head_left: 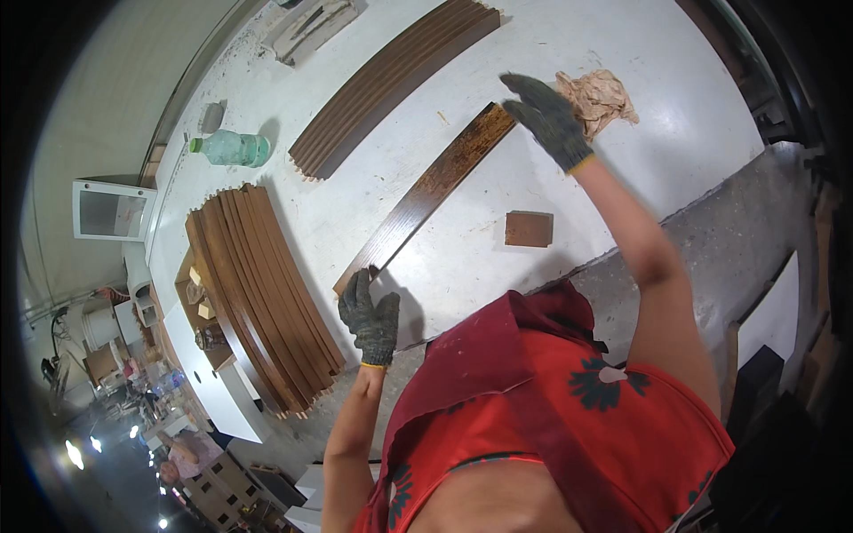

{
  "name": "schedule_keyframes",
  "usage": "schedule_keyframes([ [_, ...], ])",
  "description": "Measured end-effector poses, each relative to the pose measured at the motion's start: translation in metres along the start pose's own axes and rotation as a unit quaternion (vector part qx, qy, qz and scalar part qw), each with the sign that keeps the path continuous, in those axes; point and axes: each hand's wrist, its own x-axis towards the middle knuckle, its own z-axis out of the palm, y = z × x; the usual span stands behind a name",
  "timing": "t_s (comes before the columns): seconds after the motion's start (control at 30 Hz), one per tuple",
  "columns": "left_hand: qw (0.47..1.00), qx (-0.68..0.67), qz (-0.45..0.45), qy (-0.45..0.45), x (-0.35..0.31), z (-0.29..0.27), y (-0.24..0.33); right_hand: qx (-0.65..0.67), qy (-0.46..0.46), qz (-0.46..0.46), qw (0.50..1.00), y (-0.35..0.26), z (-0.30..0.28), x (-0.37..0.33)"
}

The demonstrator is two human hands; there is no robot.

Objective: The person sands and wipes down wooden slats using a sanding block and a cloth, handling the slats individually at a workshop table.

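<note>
A long, narrow brown wooden board (426,191) lies slantwise on the white tabletop, its far half mottled and its near half shiny. At its near end my left hand (369,320), in a dark grey knitted glove, holds the edge with its fingertips, the thumb lower down. My right hand (546,120), gloved alike, is stretched out flat and open beside the far end. Whether its palm touches the board is hard to tell. Right behind that hand lies a crumpled beige cloth (600,99). A small brown block (529,229) rests to the right of the board.
Dark brown boards stand in a row (395,84) beyond the board, and another stack (258,302) sits at the left. A greenish plastic bottle (233,148) lies on its side between them. The white table (613,186) ends at a front edge close to my apron.
</note>
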Motion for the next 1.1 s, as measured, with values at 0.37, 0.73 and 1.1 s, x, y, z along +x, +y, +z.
schedule_keyframes([
  [0.37, 0.978, -0.184, 0.079, -0.065, 0.127, 0.069, 0.055, -0.276, 0.076, -0.077, 0.955, 0.031, -0.019, -0.192],
  [0.73, 0.984, -0.119, 0.131, -0.021, 0.146, 0.089, 0.064, -0.377, 0.11, -0.048, 0.918, 0.015, -0.022, -0.208],
  [1.1, 0.982, -0.126, 0.137, -0.009, 0.144, 0.079, 0.062, -0.431, 0.095, -0.07, 0.895, 0.0, -0.022, -0.203],
])
